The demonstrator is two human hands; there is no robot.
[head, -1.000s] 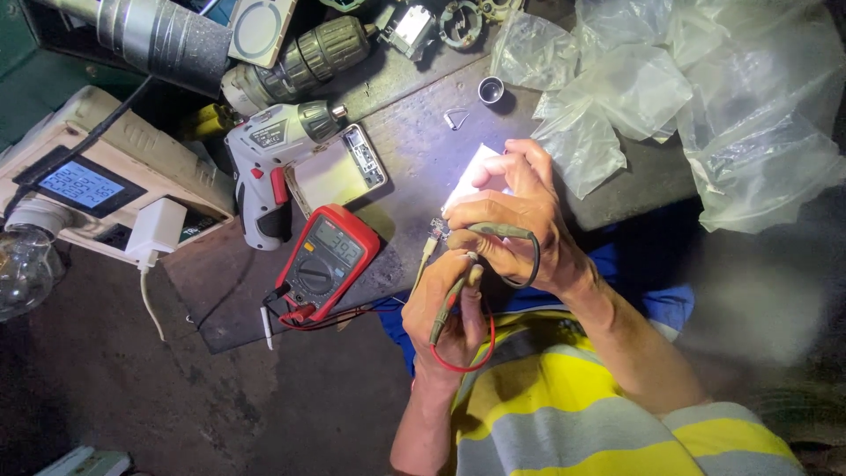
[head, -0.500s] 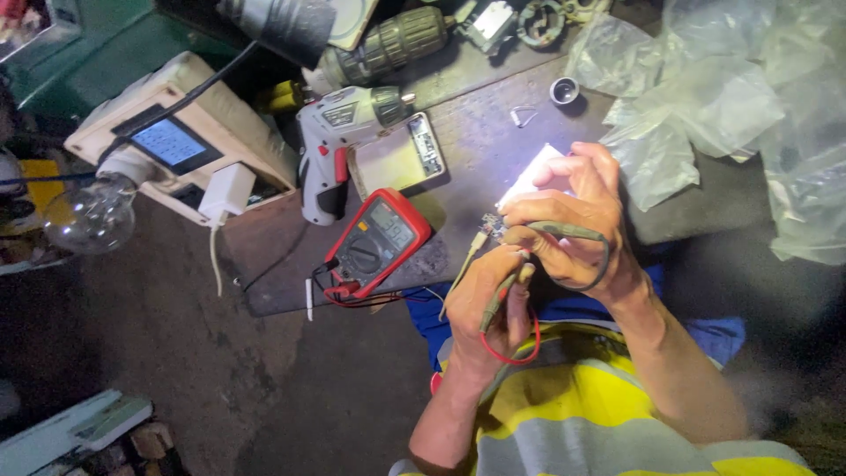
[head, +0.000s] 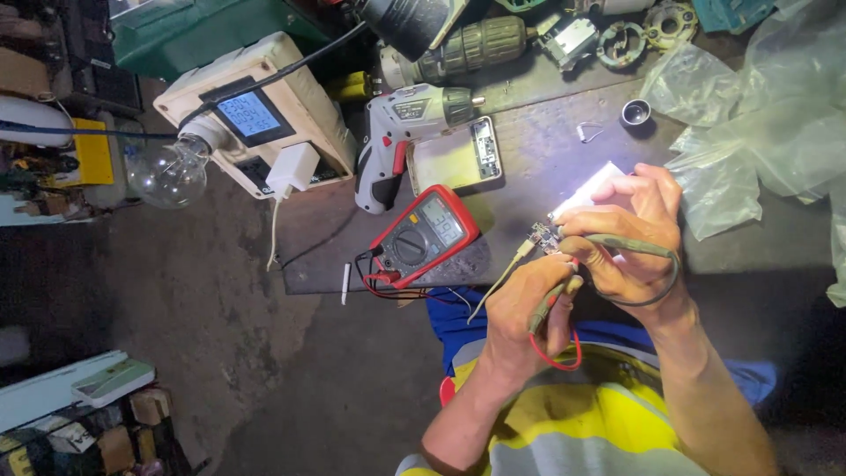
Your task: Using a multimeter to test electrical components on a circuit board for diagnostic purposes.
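Low centre of the frame, the left hand point(head: 520, 313) has stayed clenched on a test probe point(head: 548, 304) while the right hand point(head: 630, 234) keeps gripping the other against the small circuit board point(head: 542, 236), the multimeter point(head: 425, 236) left of them, empty plastic bags point(head: 749, 132) upper right.

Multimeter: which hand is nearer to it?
Left. The left hand, gripping the red-lead probe, is just beside the multimeter; the right hand, gripping the black-lead probe, is farther off.
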